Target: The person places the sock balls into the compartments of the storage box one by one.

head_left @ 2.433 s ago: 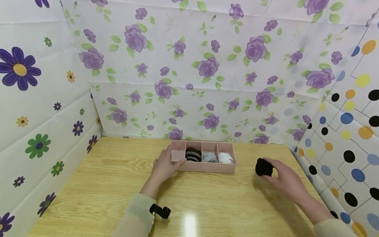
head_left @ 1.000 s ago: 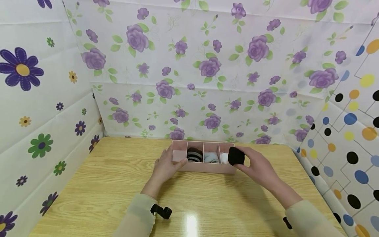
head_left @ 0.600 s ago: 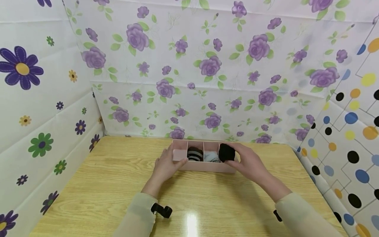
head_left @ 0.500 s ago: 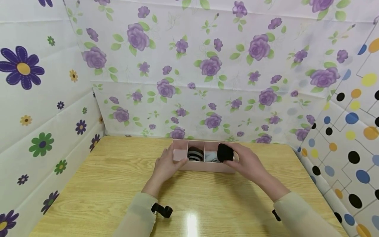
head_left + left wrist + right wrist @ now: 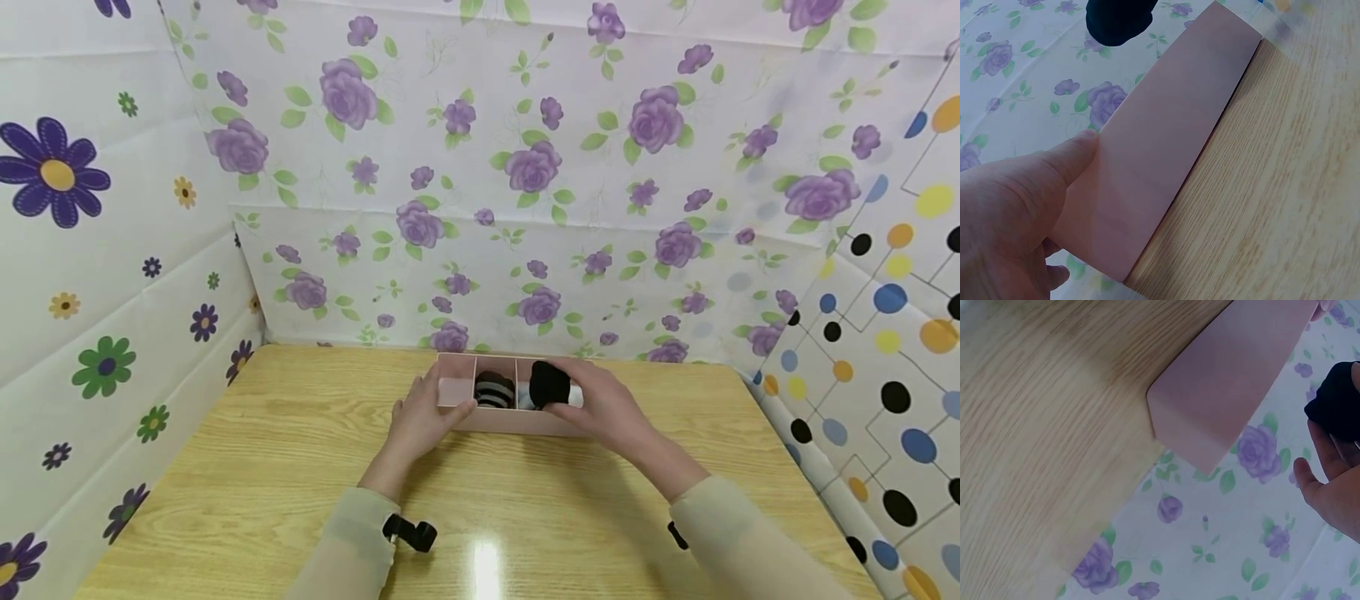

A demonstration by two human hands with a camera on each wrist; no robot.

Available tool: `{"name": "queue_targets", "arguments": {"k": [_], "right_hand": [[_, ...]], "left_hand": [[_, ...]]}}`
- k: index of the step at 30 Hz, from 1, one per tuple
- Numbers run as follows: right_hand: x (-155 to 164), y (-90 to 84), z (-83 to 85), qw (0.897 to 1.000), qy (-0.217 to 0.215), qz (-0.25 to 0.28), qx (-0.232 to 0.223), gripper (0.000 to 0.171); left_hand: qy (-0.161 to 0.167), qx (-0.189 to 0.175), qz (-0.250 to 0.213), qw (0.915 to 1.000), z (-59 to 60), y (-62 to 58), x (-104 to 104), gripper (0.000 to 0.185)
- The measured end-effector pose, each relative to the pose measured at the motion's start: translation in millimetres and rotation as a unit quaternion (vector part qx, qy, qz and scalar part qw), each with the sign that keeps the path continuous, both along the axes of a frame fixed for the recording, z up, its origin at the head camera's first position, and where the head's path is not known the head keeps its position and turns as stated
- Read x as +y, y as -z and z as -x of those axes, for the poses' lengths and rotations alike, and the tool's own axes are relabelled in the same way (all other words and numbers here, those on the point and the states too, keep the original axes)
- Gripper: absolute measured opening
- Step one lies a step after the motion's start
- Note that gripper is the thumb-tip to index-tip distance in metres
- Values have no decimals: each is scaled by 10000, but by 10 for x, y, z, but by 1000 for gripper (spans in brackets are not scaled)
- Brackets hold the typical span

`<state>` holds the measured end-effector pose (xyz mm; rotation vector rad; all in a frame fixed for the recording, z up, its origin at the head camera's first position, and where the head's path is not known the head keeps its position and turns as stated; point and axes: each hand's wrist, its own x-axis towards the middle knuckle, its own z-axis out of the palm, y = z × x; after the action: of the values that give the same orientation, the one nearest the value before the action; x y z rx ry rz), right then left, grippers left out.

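Note:
A pink organizer box (image 5: 502,422) with a row of compartments stands at the back of the table. My left hand (image 5: 417,425) grips its left end, the thumb over the front rim. My right hand (image 5: 611,412) pinches a black rolled-up sock (image 5: 550,385) and holds it over the right half of the box; the left wrist view shows that black bundle above the rim. A dark grey-striped rolled sock (image 5: 495,390) sits in the second compartment. Partly hidden behind the black one are a light blue sock (image 5: 524,397) and a white sock (image 5: 576,396). The leftmost compartment holds nothing visible.
The wooden table (image 5: 315,467) ends at a floral cloth (image 5: 360,275) hanging behind the box. Other patterned cloths close off the left and right sides. Black straps with small devices sit on both wrists.
My right hand has carried the black sock leftward from the table's right side, past the white sock, to above the light blue sock. My left hand has stayed on the box.

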<state>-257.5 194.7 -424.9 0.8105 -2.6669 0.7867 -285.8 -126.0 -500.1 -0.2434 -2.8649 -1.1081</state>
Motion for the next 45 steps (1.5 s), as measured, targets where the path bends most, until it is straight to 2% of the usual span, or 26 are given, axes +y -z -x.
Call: {"name": "queue_targets", "arguments": {"k": [7, 11, 20, 24, 32, 39, 45], "right_hand": [[-120, -9, 51, 10000, 4, -45, -17, 70], [-171, 24, 110, 9998, -177, 56, 53, 69], [-306, 122, 200, 9978, -504, 98, 408, 68], [-388, 111, 215, 9978, -491, 149, 424, 67], [-579, 121, 241, 9980, -297, 259, -491, 67], [-717, 156, 320, 9982, 117, 21, -585, 71], [-832, 168, 386, 9977, 162, -20, -665, 72]], "left_hand": [[-29, 21, -13, 10000, 4, -31, 5, 107], [-37, 94, -38, 9999, 11, -40, 12, 107], [-3, 7, -28, 10000, 7, 11, -2, 113], [-6, 16, -45, 10000, 3, 12, -7, 113], [-24, -5, -48, 10000, -7, 12, 2, 111], [-25, 29, -30, 10000, -13, -4, 3, 109], [-7, 64, -46, 10000, -8, 17, -13, 109]]}}
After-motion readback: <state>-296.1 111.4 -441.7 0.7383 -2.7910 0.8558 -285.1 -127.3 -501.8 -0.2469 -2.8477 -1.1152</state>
